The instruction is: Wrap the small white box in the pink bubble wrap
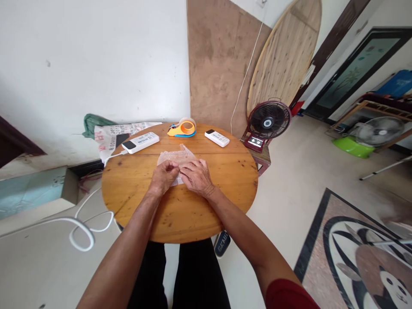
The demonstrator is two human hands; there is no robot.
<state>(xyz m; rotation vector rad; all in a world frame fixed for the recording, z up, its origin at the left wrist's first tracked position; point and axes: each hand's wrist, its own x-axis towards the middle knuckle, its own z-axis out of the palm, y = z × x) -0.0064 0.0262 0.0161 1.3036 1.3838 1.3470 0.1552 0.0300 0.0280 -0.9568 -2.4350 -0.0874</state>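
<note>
A thin, crinkled, see-through plastic sheet [180, 157] lies flat in the middle of a small round wooden table [225, 189]. Both my hands rest on its near edge. My left hand [165, 176] has its fingers curled and pinches the sheet's edge. My right hand [198, 176] lies beside it, fingers bent down onto the same edge, touching the left hand's fingertips.
An orange-and-blue tape dispenser [183, 128] sits at the table's far edge, between a white power bank [140, 142] with a cable and a white remote [217, 137]. A dark fan [268, 121] stands on a stool to the right. White cable [80, 229] loops on the floor.
</note>
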